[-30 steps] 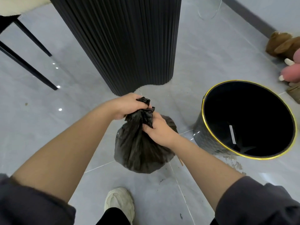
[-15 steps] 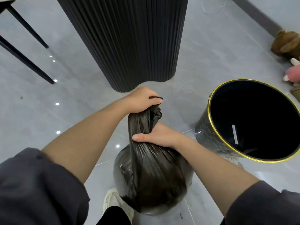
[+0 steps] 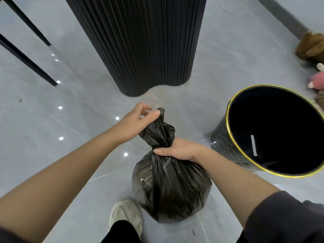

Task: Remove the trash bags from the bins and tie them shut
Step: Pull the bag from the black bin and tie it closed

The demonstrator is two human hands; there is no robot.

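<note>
The right hand (image 3: 177, 149) grips the twisted neck of the black trash bag (image 3: 171, 190), thumb laid across the front and fingers curled behind. The forearm reaches in from the lower right. The left hand (image 3: 135, 123) sits higher, its thumb against the tip of the bag's bunched tail and its fingers loosely curled above. Whether it pinches the tail or only touches it, I cannot tell.

The full, rounded bag is out of the bin (image 3: 226, 137), below both hands and just beside a pale shoe (image 3: 124, 213). I cannot tell whether it rests on the floor (image 3: 70, 155). The gold-rimmed bin stands near, to the right, mouth open. A ribbed black column (image 3: 140, 41) rises just beyond the hands. Black chair legs (image 3: 26, 58) stand well apart on the left, with open floor between. Plush toys (image 3: 312, 48) lie by the far right edge.
</note>
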